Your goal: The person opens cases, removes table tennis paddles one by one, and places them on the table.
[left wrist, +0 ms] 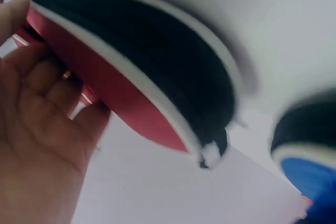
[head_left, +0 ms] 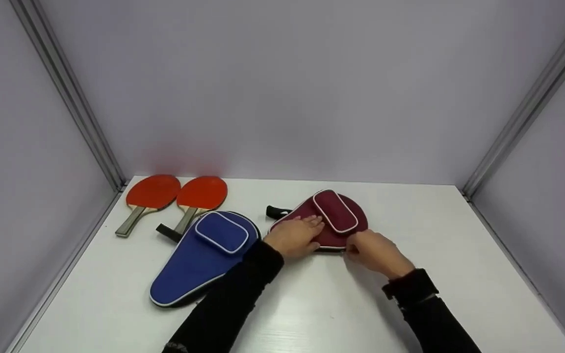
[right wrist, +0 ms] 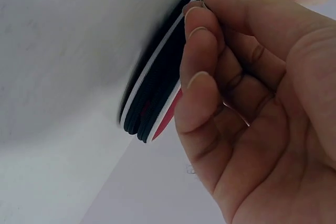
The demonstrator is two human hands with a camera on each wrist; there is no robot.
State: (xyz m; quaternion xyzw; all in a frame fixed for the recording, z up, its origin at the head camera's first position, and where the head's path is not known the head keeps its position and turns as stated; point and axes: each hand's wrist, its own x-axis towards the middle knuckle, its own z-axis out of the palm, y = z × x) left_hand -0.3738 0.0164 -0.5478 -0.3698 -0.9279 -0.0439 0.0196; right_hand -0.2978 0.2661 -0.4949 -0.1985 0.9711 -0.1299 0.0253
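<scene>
A maroon table tennis paddle case (head_left: 329,238) with white piping and a small front pocket (head_left: 335,211) lies on the table. My left hand (head_left: 295,238) rests on its narrower part, fingers extended over the fabric. At the case's near right edge, my right hand (head_left: 376,252) pinches the zipper pull between thumb and forefinger. The pull is mostly hidden by the fingertips in the right wrist view. Along the case's side runs a dark zipper band (right wrist: 157,72), with a narrow gap showing red toward its lower end. A black strap (head_left: 277,212) sticks out at the left.
Left of the maroon case lies a blue paddle case (head_left: 192,267) with its black strap (head_left: 168,233), partly under my left forearm in the head view. Two red paddles, one at the far left (head_left: 154,191) and one beside it (head_left: 204,192), lie near the back wall (head_left: 282,98).
</scene>
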